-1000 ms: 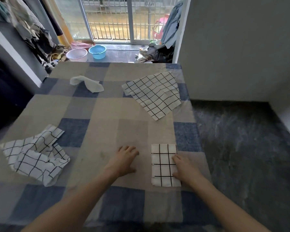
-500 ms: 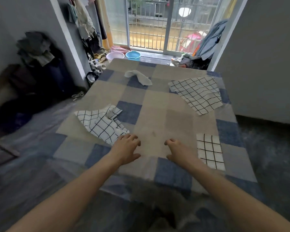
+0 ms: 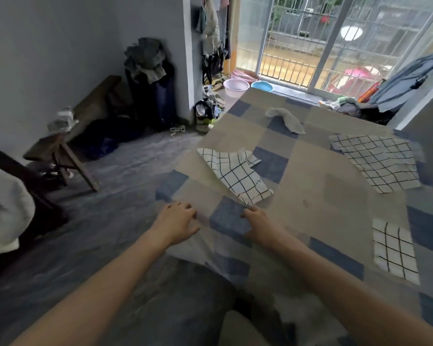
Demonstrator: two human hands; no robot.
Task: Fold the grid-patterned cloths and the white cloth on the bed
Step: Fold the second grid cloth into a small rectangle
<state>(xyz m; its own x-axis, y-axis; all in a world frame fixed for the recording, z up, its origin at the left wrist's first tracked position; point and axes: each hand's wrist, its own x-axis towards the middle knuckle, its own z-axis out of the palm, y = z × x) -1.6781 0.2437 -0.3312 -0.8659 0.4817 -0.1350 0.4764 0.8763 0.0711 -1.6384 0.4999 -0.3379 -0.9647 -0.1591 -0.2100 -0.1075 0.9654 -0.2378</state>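
My left hand and my right hand are at the bed's near left corner, both gripping the blue-and-beige checked bed cover. From my right hand a raised ridge of the cover runs up and hides part of a crumpled grid-patterned cloth. A second grid cloth lies spread flat at the right. A folded grid cloth rests near the bed's front right. The white cloth lies crumpled at the far end.
A wooden bench and dark bags stand on the floor to the left. Pink and blue basins sit by the sliding glass door beyond the bed. Clothes are piled at the far right.
My view swung left. Both hands left the folded grid cloth and moved to the bed's left corner, where they took hold of the cover and raised a ridge over the crumpled cloth.
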